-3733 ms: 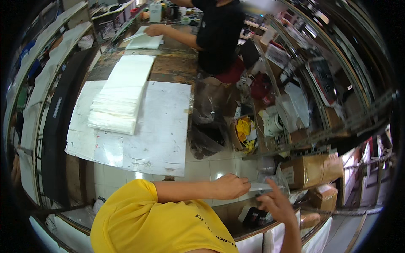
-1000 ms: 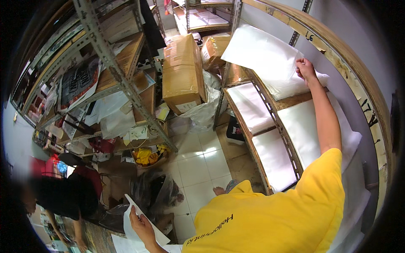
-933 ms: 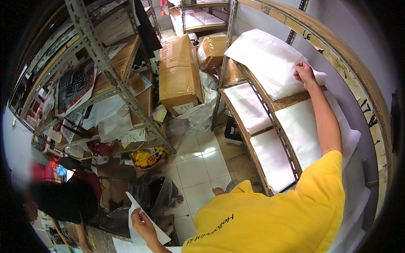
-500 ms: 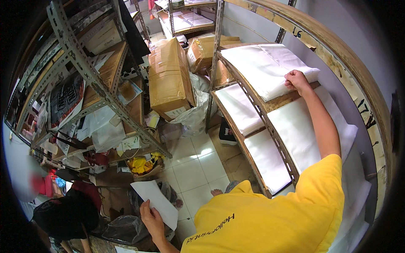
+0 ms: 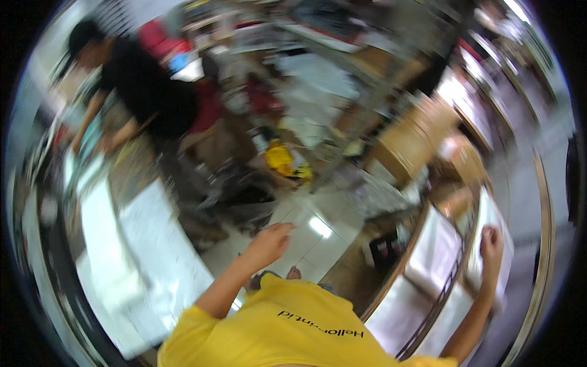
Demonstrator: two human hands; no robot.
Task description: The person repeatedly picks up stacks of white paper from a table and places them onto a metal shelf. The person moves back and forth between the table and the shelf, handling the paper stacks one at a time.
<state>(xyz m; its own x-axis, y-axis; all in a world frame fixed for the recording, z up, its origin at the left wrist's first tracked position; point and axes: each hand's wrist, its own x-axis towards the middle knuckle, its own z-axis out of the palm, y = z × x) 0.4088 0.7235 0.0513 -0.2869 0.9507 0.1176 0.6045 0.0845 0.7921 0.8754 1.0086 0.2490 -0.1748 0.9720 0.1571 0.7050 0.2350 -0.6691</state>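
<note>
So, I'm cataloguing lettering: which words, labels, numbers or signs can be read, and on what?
Yellow shirt: one dark printed line, partly blurred; I don't transcribe printed words.
Cardboard box: pale patch, perhaps a label, too blurred to read.
No other text is legible.

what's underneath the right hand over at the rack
White sheets on the rack lie beneath the right hand. The hand hides part of them, and blur obscures whether it touches them; the surface under the sheets is covered.
</note>
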